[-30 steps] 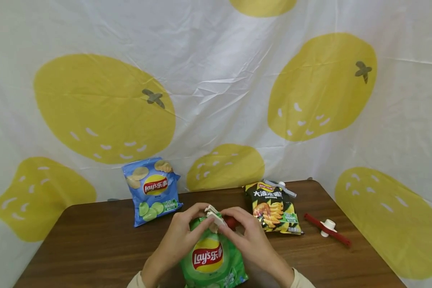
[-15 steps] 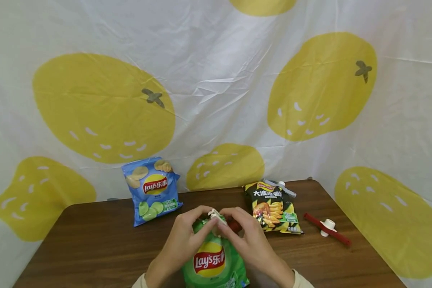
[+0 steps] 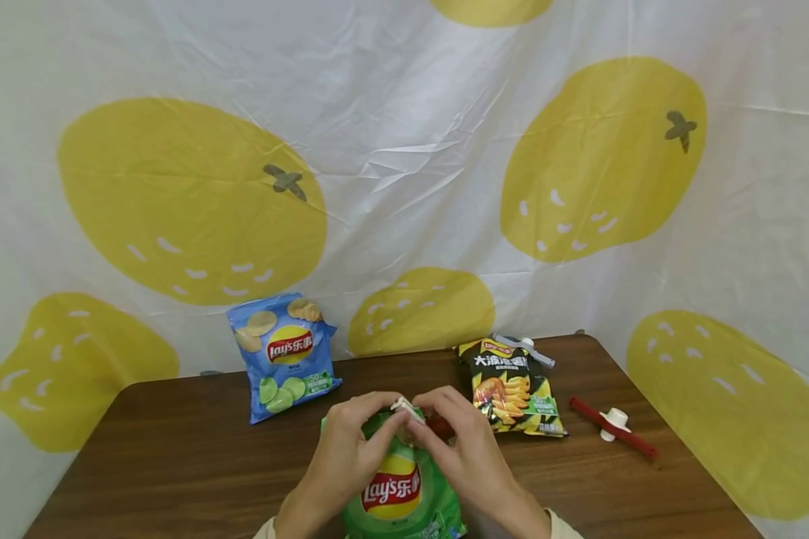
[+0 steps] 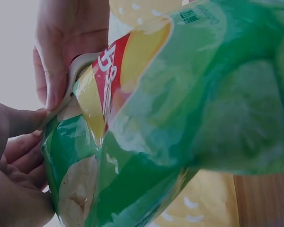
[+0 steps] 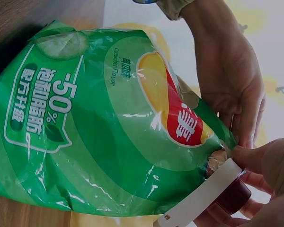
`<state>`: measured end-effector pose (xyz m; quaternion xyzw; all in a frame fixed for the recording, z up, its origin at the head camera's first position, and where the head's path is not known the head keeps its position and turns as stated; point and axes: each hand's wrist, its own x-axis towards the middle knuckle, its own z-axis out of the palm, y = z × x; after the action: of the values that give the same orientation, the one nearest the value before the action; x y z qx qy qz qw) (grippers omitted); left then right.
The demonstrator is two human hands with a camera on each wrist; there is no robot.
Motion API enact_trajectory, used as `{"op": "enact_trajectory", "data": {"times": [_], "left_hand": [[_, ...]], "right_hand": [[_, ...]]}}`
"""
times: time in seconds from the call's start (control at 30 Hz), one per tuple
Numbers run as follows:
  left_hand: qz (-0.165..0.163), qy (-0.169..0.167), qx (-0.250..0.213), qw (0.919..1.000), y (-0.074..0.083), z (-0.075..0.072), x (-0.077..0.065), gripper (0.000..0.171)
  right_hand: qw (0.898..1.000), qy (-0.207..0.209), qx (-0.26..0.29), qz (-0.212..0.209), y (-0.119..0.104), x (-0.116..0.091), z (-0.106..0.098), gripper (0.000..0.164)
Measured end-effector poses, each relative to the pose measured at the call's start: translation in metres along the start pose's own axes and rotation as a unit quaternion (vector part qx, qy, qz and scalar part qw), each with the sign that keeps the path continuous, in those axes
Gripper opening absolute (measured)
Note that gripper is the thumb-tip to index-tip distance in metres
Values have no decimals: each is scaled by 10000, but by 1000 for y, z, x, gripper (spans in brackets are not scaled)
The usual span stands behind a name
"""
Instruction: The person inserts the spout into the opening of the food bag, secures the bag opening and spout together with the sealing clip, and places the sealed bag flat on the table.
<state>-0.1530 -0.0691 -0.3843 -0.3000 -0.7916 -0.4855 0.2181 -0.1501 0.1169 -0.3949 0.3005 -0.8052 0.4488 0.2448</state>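
Observation:
A green Lay's chip bag (image 3: 392, 490) stands at the table's near middle, its top gathered between both hands. Across that top lies a white bag clip (image 3: 407, 409) with a dark red cap (image 5: 233, 196), best seen in the right wrist view. My left hand (image 3: 345, 453) pinches the clip's left end and the bag's top edge between thumb and fingers. From the other side, my right hand (image 3: 470, 457) grips the clip around its red cap, thumb on the white bar. Fingers partly hide the clip, so whether it is fully fastened is unclear.
A blue Lay's bag (image 3: 286, 359) leans upright against the patterned curtain (image 3: 411, 187) at back left. At back right lies a black chip bag (image 3: 508, 389) with a grey clip (image 3: 539, 359) at its top. A red clip with a white cap (image 3: 616, 427) lies farther right on the brown table (image 3: 175, 464).
The clip's two white bars stood apart a second ago and now look pressed together between the fingers. The hands have come slightly closer, and the green bag has shifted slightly.

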Motion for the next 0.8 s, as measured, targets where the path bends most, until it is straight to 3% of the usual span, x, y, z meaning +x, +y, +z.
{"op": "enact_trajectory", "data": {"times": [0.2,0.33,0.47,0.57,0.7,0.8], "left_hand": [[199,177,149,9995,0,4,2,11],[33,148,63,9999,-3,6,4,11],[-286,86,-146,9994,-9,5,7,9],[-394,93,-205,9990,-13,1,9,8],[-339,-7,60,9994,-18,-9,9,18],[-425,57,400,9983,-22,-20,4,40]], "right_hand": [[9997,207,-139,-83,2,-1,1,14],[9997,178,-158,84,6,0,1,12],[9940,-564,339,878,13,3,-7,35],[9749,-1451,761,1507,24,4,-16,56],[9585,-2141,1078,1545,42,3,-17,48],[9571,-2133,1354,1417,52,2,-13,33]]}}
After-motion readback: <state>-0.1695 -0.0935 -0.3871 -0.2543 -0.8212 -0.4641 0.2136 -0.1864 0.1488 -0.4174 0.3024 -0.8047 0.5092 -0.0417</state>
